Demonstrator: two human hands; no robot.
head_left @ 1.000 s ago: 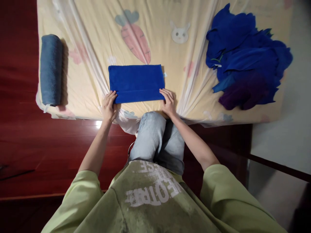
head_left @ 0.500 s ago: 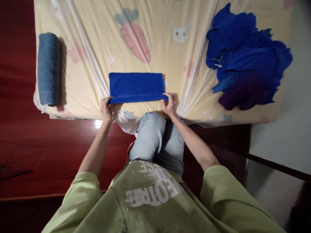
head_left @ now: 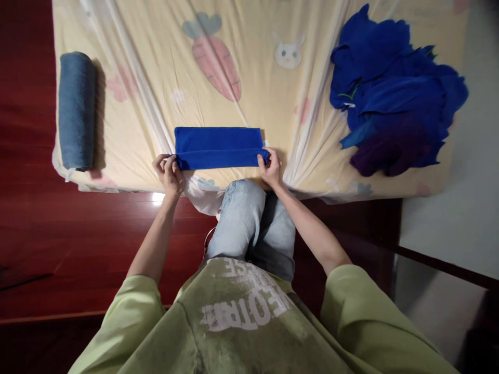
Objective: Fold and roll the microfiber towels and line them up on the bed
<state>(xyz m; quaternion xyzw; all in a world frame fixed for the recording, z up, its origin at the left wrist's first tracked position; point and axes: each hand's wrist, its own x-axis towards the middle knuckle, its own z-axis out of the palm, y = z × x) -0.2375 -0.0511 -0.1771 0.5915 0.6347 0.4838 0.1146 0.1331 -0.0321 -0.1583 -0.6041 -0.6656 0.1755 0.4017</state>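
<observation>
A blue towel [head_left: 218, 139] lies flat near the bed's front edge, its near side turned over into a long roll. My left hand [head_left: 169, 172] pinches the left end of that rolled edge. At the opposite end, my right hand [head_left: 270, 167] grips the roll between thumb and fingers. A small white tag pokes out beside the towel's right side, just above my right hand.
A rolled grey-blue towel [head_left: 77, 111] lies at the bed's left edge. Toward the right is a heap of crumpled blue cloths [head_left: 397, 98], with a dark purple part in front. The bed's yellow sheet [head_left: 148, 62] has creases and printed pictures.
The rolled near edge has grown wider and the flat part of the blue towel is shorter, its far edge now nearer to me. Both hands keep their hold on the ends.
</observation>
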